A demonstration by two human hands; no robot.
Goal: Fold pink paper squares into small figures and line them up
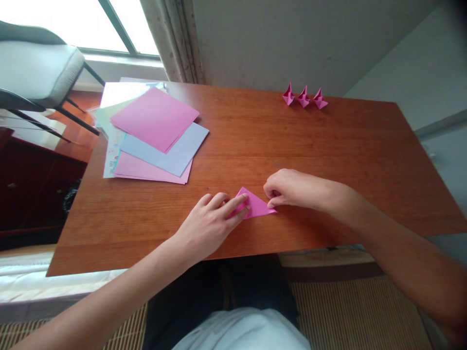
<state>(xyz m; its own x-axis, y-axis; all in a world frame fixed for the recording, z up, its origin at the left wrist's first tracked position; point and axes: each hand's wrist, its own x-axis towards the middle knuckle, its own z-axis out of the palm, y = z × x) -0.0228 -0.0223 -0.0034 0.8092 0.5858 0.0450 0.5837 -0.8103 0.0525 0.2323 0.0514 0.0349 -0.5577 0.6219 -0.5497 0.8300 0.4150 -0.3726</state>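
Observation:
A piece of pink paper [257,205], folded into a triangle, lies on the wooden table near its front edge. My left hand [209,223] rests over its left part, with the fingers stretched out and pressing it down; that end of the paper is hidden underneath. At the right-hand corner of the triangle, my right hand [292,188] has its fingers curled and the thumb against the index finger, closed on the pointed tip.
Three small pink folded paper boats [303,97] stand in a row along the table's [233,141] far edge. Stacked at the back left are pink sheets [156,116], a blue sheet [171,150] and plastic packets. Beyond the left edge is a chair [44,68].

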